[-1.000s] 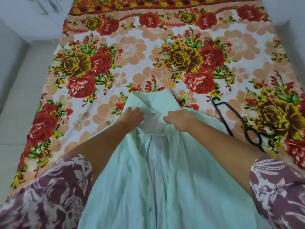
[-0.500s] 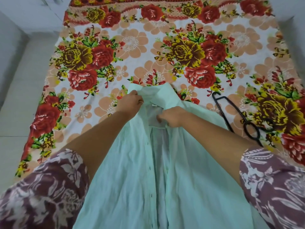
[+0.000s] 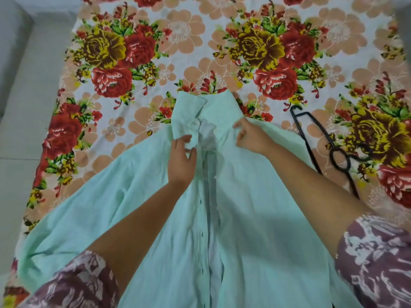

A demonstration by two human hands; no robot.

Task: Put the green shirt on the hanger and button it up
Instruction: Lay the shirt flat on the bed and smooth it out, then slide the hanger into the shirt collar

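Floral bedsheet [image 3: 200, 52] in red, yellow and peach covers the bed, with one green shirt [image 3: 138, 207] spread open across its near edge, collar pointing toward the far edge. One black hanger [image 3: 311, 147] lies flat on the sheet just beside the shirt, toward the bed's right edge. Two hands work near the collar: the left hand [image 3: 181, 161] rests on the left placket with fingers loosely spread, and the right hand [image 3: 250, 136] pinches the right front panel.

No words or numbers can be read here. The white tag [image 3: 205, 132] inside the shirt's collar is too blurry to read.
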